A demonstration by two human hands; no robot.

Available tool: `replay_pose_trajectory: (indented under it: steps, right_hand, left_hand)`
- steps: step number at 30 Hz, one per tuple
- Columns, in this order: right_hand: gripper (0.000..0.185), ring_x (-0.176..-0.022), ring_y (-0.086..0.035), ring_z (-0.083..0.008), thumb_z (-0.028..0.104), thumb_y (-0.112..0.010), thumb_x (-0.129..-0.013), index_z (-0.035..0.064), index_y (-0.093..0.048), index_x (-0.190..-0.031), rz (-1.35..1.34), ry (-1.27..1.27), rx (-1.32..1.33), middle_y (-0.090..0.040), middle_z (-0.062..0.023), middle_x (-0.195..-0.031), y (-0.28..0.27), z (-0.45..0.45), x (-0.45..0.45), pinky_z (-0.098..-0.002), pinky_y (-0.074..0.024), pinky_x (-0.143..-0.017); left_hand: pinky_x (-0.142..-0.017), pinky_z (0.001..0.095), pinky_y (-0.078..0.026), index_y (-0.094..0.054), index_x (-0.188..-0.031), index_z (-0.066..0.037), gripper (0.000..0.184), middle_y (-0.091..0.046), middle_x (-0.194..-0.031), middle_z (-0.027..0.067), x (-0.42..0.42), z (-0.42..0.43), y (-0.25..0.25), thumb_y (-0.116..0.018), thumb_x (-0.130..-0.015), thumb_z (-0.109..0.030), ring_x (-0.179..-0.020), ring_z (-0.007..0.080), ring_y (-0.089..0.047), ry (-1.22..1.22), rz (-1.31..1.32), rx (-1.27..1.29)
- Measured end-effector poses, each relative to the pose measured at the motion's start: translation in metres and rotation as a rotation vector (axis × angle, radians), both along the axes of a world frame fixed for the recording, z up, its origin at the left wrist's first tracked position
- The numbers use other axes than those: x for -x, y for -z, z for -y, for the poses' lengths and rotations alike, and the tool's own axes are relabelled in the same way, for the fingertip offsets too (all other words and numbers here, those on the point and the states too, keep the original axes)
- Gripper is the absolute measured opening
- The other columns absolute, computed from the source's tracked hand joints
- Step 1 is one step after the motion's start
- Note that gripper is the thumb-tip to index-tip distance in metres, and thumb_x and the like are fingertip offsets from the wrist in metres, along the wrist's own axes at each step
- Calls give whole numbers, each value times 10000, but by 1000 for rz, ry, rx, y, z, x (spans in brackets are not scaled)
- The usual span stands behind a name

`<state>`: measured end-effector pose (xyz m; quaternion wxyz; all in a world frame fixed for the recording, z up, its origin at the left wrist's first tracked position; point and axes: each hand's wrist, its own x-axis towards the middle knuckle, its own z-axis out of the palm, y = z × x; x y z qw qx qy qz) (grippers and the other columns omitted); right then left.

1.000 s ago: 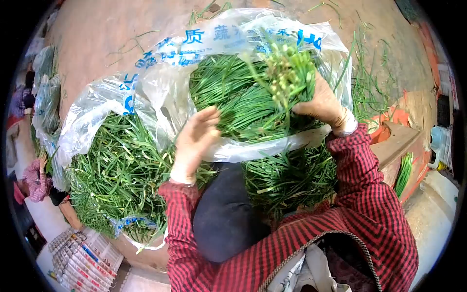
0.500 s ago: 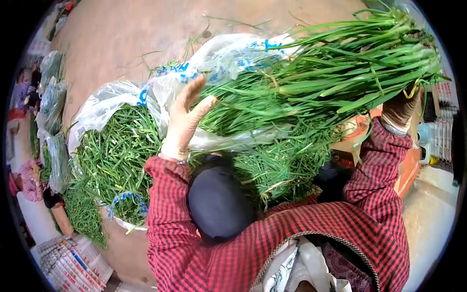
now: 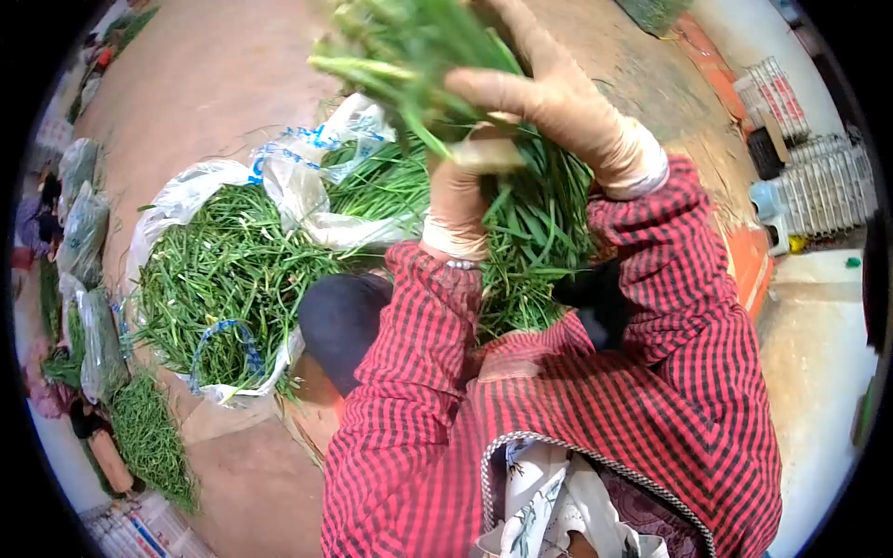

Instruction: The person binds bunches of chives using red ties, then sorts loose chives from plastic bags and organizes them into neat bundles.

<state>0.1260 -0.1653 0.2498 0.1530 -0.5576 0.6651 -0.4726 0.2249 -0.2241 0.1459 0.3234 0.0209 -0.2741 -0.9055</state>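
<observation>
Right hand [image 3: 553,98] is clamped round a bundle of chive-like greens [image 3: 405,79], its thumb across the stalks, holding it up in front of the body above the floor [image 3: 205,84]. Left hand [image 3: 465,200] is raised just below, up against the greens; blur and overlap prevent telling whether its fingers grip them. Pale stalk ends point left, smeared, while long leaves hang beneath the right hand.

Left of the forearms, a plastic bag [image 3: 363,231] with blue print lies open around more long greens. Beside it, nearer the floor's left edge, a second plastic bag [image 3: 206,177] is spread around tangled loose leaves [image 3: 219,265], next to a dark-clad knee [image 3: 339,321]. Filled clear bags [image 3: 84,232] line the floor's left edge, with a heap of thin greens [image 3: 153,442] towards its near left corner. Beyond the right edge stand white crates [image 3: 828,200].
</observation>
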Motion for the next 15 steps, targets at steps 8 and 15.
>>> replay_pose_trajectory:
  steps: [8,15]
  right_hand:
    - [1113,-1344,-340,-240,233,-775,-749,-19,2,-1505,431,-84,-561,-336,-177,-1468,105,-131,-39,-337,-271,-1121]
    - [817,-993,-598,-159,63,-700,-690,-7,-335,-1418,302,20,-1472,-631,-114,-1121,-2,-146,39,-313,-500,-876]
  left_hand:
    - [-834,407,-528,-641,-1062,-69,410,-684,-987,90,-8,-54,66,-616,-849,-419,-875,263,-648,65,268,-617]
    - [-1061,423,-392,-466,-1330,-60,576,-538,-1317,97,-3,-161,76,-655,-901,-395,-1225,250,-502,748,-14,-748]
